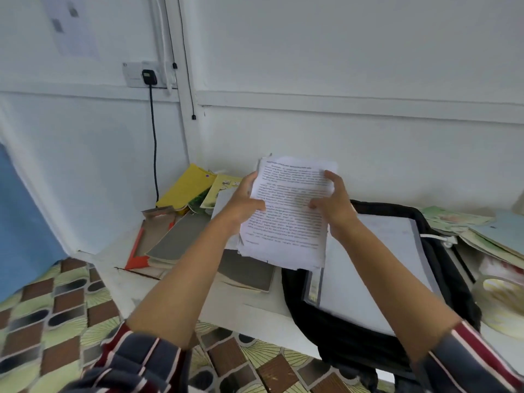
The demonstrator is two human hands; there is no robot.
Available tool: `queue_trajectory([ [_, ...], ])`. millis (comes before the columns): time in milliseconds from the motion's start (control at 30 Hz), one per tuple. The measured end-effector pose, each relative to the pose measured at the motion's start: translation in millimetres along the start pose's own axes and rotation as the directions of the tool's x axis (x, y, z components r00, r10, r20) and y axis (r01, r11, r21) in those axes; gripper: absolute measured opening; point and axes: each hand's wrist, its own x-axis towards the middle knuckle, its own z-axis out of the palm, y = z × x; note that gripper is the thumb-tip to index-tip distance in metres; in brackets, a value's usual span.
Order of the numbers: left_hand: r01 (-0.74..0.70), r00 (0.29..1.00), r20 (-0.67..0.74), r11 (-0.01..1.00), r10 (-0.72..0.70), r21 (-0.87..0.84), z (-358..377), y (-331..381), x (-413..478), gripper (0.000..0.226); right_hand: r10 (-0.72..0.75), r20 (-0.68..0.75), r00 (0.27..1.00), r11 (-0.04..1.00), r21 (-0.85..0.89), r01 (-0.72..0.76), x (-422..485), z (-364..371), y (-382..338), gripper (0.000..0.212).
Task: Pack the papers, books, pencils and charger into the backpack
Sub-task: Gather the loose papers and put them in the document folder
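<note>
L hand (245,199) & R hand (333,204) each grip a side edge of the papers (289,219), fingers curled, stack held mid-frame. Open backpack (334,336) just below, lower right. Step: papers going in. Next, prob. square edges & slide into opening. Centre-left: books (175,245) on desk (255,307). Charger (149,77) still plugged in, upper left.

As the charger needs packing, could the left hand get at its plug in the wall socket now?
Probably not yet: the left hand grips the papers, though nothing blocks the charger plug.
</note>
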Motion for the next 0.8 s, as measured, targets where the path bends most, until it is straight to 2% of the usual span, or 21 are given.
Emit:
queue_trajectory([
  [100, -0.001, 0.996, -0.087, 1.000, 0.000, -0.011, -38.1, -11.1, 2.5, 0.082, -0.024, 0.118, 0.993, 0.999, -0.037, 0.029, 16.7, 42.4, 10.9, 0.069],
  [233, 0.059, 0.993, -0.104, 0.998, -0.058, 0.008, -73.7, -31.8, 13.6, 0.090, 0.056, 0.170, 0.984, 0.991, -0.131, -0.033, 42.1, 84.7, 32.5, 0.072],
  [367, 0.119, 0.992, 0.024, 0.988, -0.122, 0.099, -89.9, -48.1, 28.7, 0.090, 0.126, 0.114, 0.986, 0.955, -0.283, -0.089, 60.3, 110.6, 51.5, 0.073],
  [467, 0.198, 0.974, 0.078, 0.968, -0.212, 0.155, -95.5, -61.4, 43.0, 0.092, 0.169, 0.029, 0.985, 0.877, -0.460, -0.137, 65.2, 120.7, 64.5, 0.072],
  [500, 0.217, 0.968, 0.091, 0.961, -0.234, 0.171, -97.3, -64.7, 48.1, 0.092, 0.174, 0.013, 0.985, 0.877, -0.456, -0.149, 65.2, 122.6, 67.2, 0.072],
  [600, 0.246, 0.958, 0.099, 0.950, -0.269, 0.194, -100.2, -66.0, 56.7, 0.088, 0.189, 0.011, 0.982, 0.937, -0.301, -0.177, 64.6, 125.7, 70.8, 0.074],
  [800, 0.175, 0.982, 0.016, 0.944, -0.187, 0.278, -100.5, -41.9, 68.1, 0.084, 0.214, -0.016, 0.977, 0.972, -0.101, -0.214, 66.7, 123.5, 61.8, 0.075],
])
